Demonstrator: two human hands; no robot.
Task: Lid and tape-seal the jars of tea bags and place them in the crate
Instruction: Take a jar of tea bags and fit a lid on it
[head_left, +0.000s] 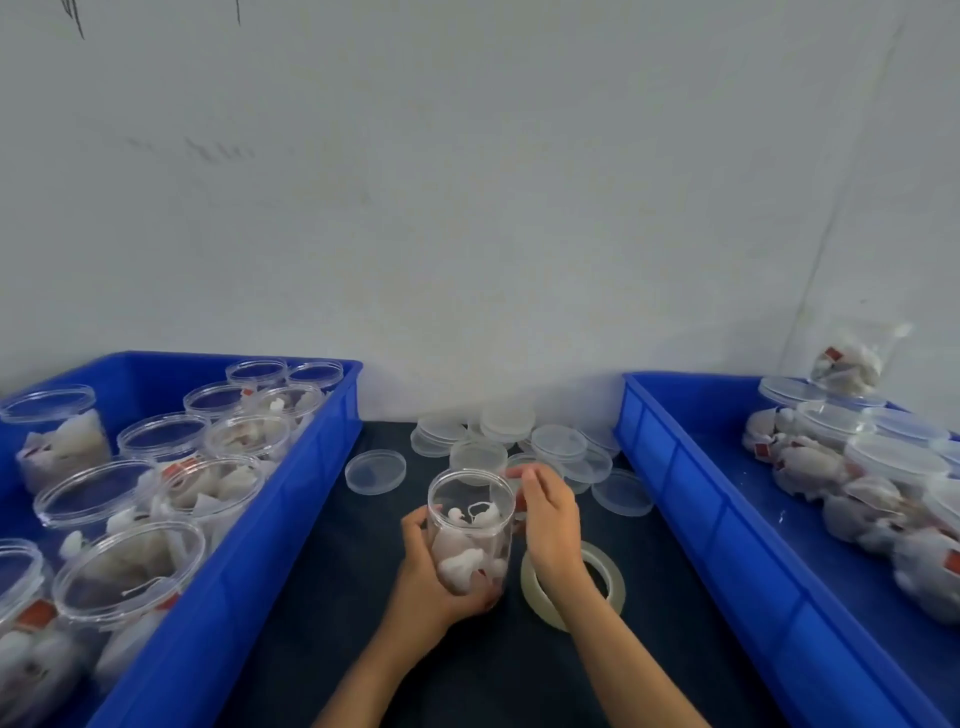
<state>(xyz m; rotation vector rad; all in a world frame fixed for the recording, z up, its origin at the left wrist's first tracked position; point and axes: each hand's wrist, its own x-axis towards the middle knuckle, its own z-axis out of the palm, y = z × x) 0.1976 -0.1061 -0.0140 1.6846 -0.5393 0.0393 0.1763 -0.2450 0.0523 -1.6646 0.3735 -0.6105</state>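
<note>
A clear, lidless jar holding white tea bags stands tilted over the dark table at the centre. My left hand grips its lower body from the left. My right hand is against the jar's right side, fingers curved near the rim, with a red tag showing by the thumb; whether it pinches anything is unclear. Behind the jar is a heap of clear lids, and one lid lies apart to the left. A roll of clear tape lies flat under my right wrist. On the right, a blue crate holds lidded jars.
At the left, a blue crate is packed with several open jars of tea bags. The lidded jars in the right crate lie stacked at its far end. A pale wall rises right behind the table.
</note>
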